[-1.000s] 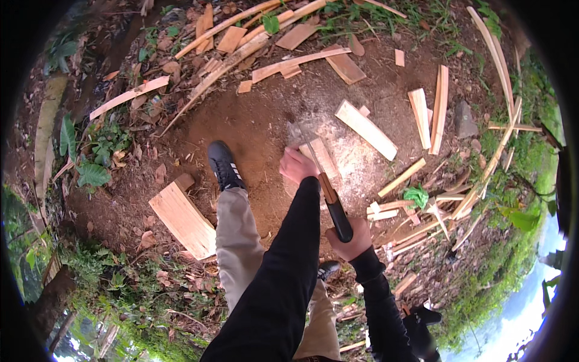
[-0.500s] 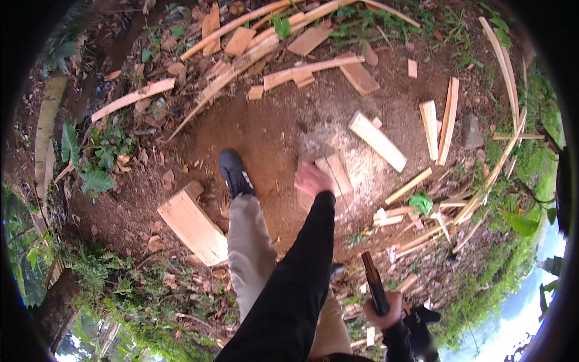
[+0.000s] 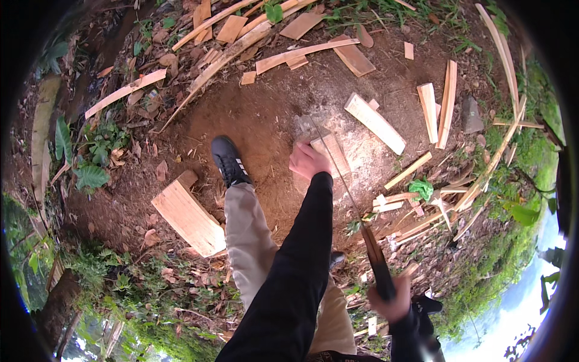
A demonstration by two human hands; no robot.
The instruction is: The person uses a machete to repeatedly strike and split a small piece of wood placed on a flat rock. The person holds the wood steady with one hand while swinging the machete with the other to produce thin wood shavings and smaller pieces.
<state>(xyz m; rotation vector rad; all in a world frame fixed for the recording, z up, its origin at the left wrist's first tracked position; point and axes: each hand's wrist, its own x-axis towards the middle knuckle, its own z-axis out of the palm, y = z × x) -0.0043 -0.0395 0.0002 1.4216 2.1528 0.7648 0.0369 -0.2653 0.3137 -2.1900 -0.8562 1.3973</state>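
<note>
A short wooden block (image 3: pixel 333 154) stands on a low, pale stump-like base (image 3: pixel 303 184), among light wood dust. My left hand (image 3: pixel 309 160) is closed on the block's left side, its fingers partly hidden. In my right hand (image 3: pixel 391 299), at the lower right, is a machete (image 3: pixel 377 259) with a dark and brown handle, the fingers wrapped around it. Its thin blade, seen nearly edge-on, slants up and left across the view over the block. Whether the blade touches the wood cannot be made out.
A thick plank (image 3: pixel 190 216) lies left of my shoe (image 3: pixel 228 160). To the right are a pale board (image 3: pixel 375 123), two upright-looking slats (image 3: pixel 446 105) and a grey stone (image 3: pixel 472 114). Long curved strips (image 3: pixel 235 55) and several offcuts lie at the far side. Green plastic (image 3: pixel 421 189) sits among scraps.
My right hand has shifted slightly right, and the machete's blade now shows as a longer line over the block. The left hand stays at the block. The whole view has shifted a little.
</note>
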